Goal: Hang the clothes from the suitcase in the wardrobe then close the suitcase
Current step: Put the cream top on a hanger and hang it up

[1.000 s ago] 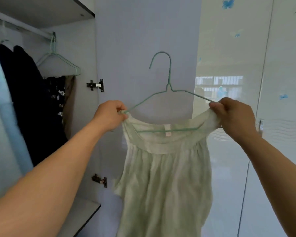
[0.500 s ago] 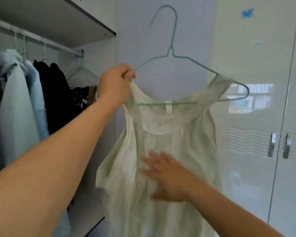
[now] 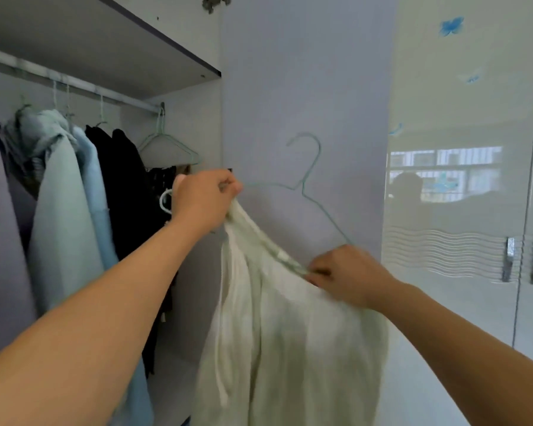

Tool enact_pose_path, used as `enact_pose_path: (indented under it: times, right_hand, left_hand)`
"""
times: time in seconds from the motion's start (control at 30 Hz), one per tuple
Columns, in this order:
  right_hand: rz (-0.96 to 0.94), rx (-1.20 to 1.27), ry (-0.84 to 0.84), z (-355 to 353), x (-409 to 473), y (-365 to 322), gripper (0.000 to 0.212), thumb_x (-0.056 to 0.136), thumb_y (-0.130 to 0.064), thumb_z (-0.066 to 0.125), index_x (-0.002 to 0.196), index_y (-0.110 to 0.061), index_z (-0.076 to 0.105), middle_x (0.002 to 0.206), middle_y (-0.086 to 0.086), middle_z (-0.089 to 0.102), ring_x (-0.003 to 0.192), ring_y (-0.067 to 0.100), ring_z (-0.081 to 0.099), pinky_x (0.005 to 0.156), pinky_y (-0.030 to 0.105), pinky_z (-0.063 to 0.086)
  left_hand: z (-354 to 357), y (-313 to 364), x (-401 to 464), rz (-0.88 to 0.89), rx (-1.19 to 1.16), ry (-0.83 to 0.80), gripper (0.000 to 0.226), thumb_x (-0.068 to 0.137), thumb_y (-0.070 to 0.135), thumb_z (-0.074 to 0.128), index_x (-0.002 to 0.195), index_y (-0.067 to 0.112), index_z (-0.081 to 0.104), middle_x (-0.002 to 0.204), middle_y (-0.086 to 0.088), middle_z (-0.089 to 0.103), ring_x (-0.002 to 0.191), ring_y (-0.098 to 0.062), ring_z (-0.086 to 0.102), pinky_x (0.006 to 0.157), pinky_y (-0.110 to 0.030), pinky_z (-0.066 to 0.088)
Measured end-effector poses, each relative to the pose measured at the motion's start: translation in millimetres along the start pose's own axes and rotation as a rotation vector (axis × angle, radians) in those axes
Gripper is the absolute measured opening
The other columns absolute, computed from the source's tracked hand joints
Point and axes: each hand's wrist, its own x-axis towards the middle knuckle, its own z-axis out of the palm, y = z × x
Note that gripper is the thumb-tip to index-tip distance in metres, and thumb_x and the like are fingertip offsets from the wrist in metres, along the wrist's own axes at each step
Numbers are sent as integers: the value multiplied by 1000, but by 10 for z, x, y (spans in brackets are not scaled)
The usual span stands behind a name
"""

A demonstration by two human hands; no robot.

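The pale green top [image 3: 290, 333] hung on the wire hanger [image 3: 308, 186], in front of the open wardrobe door [image 3: 305, 87] and just right of the rail [image 3: 74, 83]. We held the hanger tilted, its long bar running from upper left down to lower right, its hook pointing up and free of the rail. Our left hand [image 3: 203, 198] was the nearer to the rail, its grip clenched on the hanger's high end together with the neckline. Our right hand [image 3: 348, 275] pinched the fabric at the low end. We judged that the hook must travel up and left to reach the rail, beside the empty hanger [image 3: 170, 146].
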Motion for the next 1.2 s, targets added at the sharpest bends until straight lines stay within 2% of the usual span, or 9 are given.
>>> enact_pose_path:
  times: [0.17,0.27,0.33,0.5,0.67,0.87,1.0,1.13,1.2]
  right_hand:
    - [131,19,752,-199,128,16,30,87,-36,64,110,-15,67,106,6,64,95,25,60,76,35,47]
    - [391,128,369,-193,203,137,55,89,-50,54,129,-13,53,116,8,61,106,30,56,90,39,42]
    - [406,312,173,-141,173,153,53,90,-56,40,105,-11,64,98,9,69,88,27,59,77,34,43]
    - [225,505,201,-294,185,32,31,93,-37,54,74,-14,64,61,-2,58,58,14,52,53,22,38]
    - [153,1127,-8,-634,226,-132,36,84,-34,61,77,0,69,64,10,62,58,15,54,64,23,47]
    - [-16,711,106,-814,467,-375,46,87,-46,51,71,-5,62,43,0,49,39,11,42,50,24,38]
    - [-76,863,62,-888,600,-624,64,71,-72,57,82,-9,68,64,20,53,52,15,40,55,23,31]
    - [-84,1215,8,-1020,747,-979,24,80,-40,63,82,-20,77,62,3,68,54,15,62,50,24,51]
    - [-104,1375,-1,-1124,833,-1208,22,79,-25,60,89,-16,77,43,-4,46,34,15,43,38,16,39]
  left_hand:
    - [-10,-273,-94,-56,-137,-33,18,91,32,57,75,29,62,78,0,66,84,-23,60,77,-34,45]
    - [-84,-459,-154,-93,-181,-30,17,90,30,58,75,26,65,72,6,62,79,-20,58,78,-37,48]
    - [-172,-548,-181,-134,-201,3,16,90,29,58,78,25,68,77,7,64,83,-19,60,85,-42,50]
    - [-521,-680,-240,-208,-193,132,20,88,29,59,69,33,62,78,10,65,87,-17,60,91,-45,47]
    - [-852,-651,-210,-219,-106,233,19,89,30,59,70,32,61,70,15,60,79,-11,57,96,-46,43]
    - [-1210,-611,-265,-229,-83,287,22,90,30,58,68,33,58,61,15,52,71,-8,49,95,-46,42]
    - [-1492,-766,-338,-223,-114,318,21,91,28,57,70,32,60,70,10,59,74,-12,53,83,-36,46]
    - [-1799,-887,-311,-144,-35,499,16,93,26,54,81,22,64,76,10,60,73,-4,51,85,-32,44]
    - [-2001,-906,-210,-108,165,695,16,95,28,51,85,25,62,75,16,54,74,-2,44,93,-32,35]
